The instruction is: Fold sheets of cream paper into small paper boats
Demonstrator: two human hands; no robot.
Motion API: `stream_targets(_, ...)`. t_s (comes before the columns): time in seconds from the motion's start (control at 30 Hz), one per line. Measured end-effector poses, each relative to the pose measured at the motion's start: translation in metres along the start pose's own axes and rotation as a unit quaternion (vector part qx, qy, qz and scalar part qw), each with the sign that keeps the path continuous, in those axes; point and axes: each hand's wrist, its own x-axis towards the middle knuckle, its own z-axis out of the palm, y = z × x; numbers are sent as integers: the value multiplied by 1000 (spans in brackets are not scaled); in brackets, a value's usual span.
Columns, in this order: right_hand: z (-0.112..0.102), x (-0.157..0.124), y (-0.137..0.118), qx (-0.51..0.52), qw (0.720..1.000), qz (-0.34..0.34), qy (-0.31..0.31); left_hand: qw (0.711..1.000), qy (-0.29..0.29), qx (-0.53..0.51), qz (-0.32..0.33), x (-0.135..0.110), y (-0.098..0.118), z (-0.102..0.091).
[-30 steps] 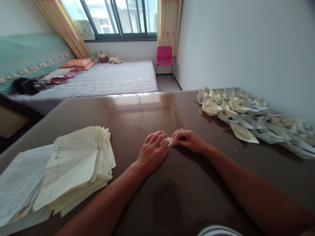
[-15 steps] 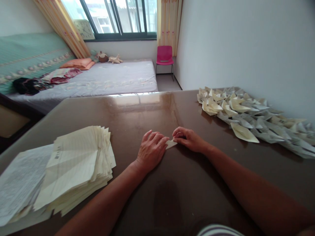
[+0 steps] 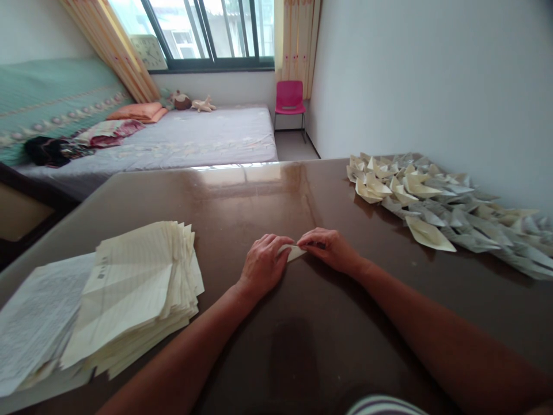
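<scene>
A small folded piece of cream paper (image 3: pixel 292 252) lies on the dark brown table (image 3: pixel 276 357) between my two hands. My left hand (image 3: pixel 261 266) is curled over its left part, fingers bent and pressing it down. My right hand (image 3: pixel 330 249) pinches its right end with fingertips together. Most of the paper is hidden under the fingers.
A fanned stack of cream lined sheets (image 3: pixel 133 291) over printed pages (image 3: pixel 34 320) lies at the left. A heap of folded paper boats (image 3: pixel 436 204) spreads along the right by the white wall. Beyond the table are a bed (image 3: pixel 181 138) and a pink chair (image 3: pixel 290 101).
My left fingers have curled from flat into a bent grip over the paper. The right hand shifted slightly toward me, still pinching the paper's end.
</scene>
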Motion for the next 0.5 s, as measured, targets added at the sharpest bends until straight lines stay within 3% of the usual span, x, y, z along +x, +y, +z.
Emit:
stream_targets(0.2, 3, 1, 1, 69, 996, 60, 6, 999, -23, 27, 21, 0, 1, -3)
stream_targets(0.5, 1, 1, 2, 73, 996, 59, -4, 996, -60, 55, 36, 2, 2, -8)
